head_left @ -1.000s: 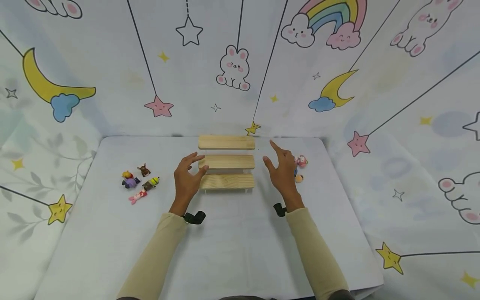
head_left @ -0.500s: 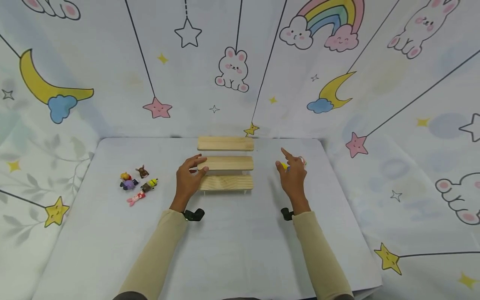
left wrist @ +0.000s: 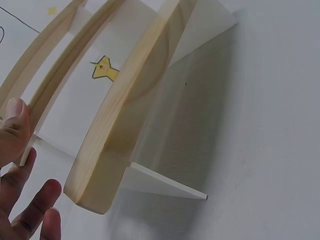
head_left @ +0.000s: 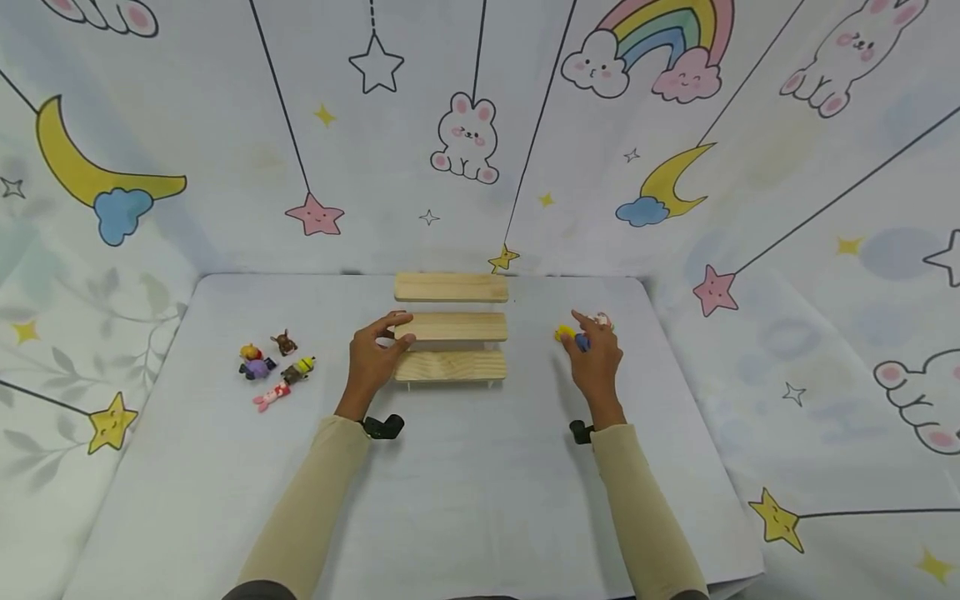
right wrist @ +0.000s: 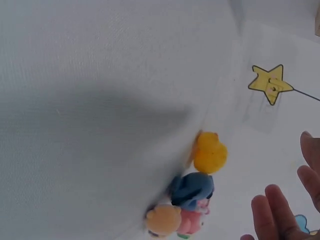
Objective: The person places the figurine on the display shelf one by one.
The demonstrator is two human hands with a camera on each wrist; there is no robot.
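Note:
A stepped rack of three pale wooden planks (head_left: 452, 327) on clear supports stands at the table's back. My left hand (head_left: 365, 357) pinches the left end of its middle plank between thumb and fingers; in the left wrist view the thumb (left wrist: 16, 112) lies at the plank's end. Over a cluster of small toy figurines at the right hovers my right hand (head_left: 596, 362), holding nothing, its fingers relaxed and apart. The right wrist view shows that cluster: a yellow figurine (right wrist: 210, 153), a blue one (right wrist: 192, 190), a peach-coloured one (right wrist: 163, 220) and a pink one (right wrist: 190, 222).
Several more figurines lie left of the rack, among them a purple one (head_left: 257, 369), a brown one (head_left: 284, 342) and a pink one (head_left: 271, 397). The white-covered table (head_left: 465, 500) meets a cartoon-printed backdrop (head_left: 390, 158) behind and at both sides.
My right hand has moved right, away from the rack, to above the figurines there. My left hand has closed in on the middle plank's end. The rack stays in place.

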